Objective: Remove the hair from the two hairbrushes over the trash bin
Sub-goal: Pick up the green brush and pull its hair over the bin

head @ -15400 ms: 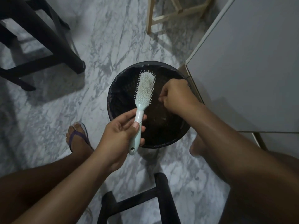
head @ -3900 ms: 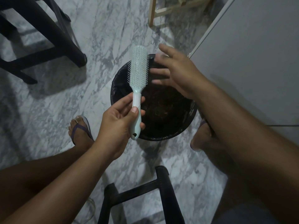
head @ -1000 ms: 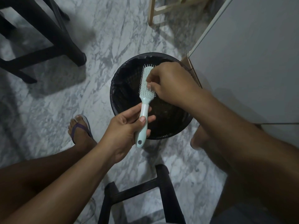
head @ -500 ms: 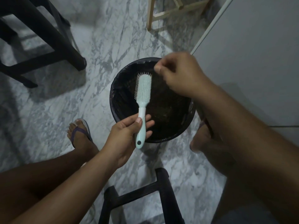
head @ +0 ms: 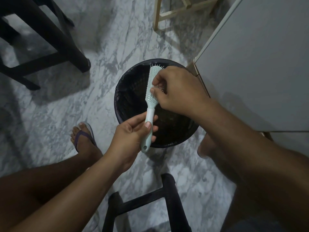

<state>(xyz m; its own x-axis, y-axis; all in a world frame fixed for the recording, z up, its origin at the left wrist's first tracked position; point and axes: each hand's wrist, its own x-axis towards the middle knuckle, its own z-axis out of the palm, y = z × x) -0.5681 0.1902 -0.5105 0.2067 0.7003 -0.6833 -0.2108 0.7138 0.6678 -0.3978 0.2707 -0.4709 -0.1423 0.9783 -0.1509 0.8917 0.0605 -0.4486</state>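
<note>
A pale mint hairbrush is held over a round black trash bin on the marble floor. My left hand grips its handle, head pointing away and bristles turned right. My right hand rests against the bristle side, fingertips pinched in among the bristles. Any hair between the fingers is too fine to make out. The hand hides much of the brush head. Only one brush is in view.
A white cabinet stands just right of the bin. A dark stool frame is at upper left, a light wooden stool leg at the top, and another dark stool sits between my knees. My sandalled foot is left of the bin.
My right hand, lifted above the bin's far rim half a second ago, has come back down onto the bristles. The brush has tilted so its bristles face right.
</note>
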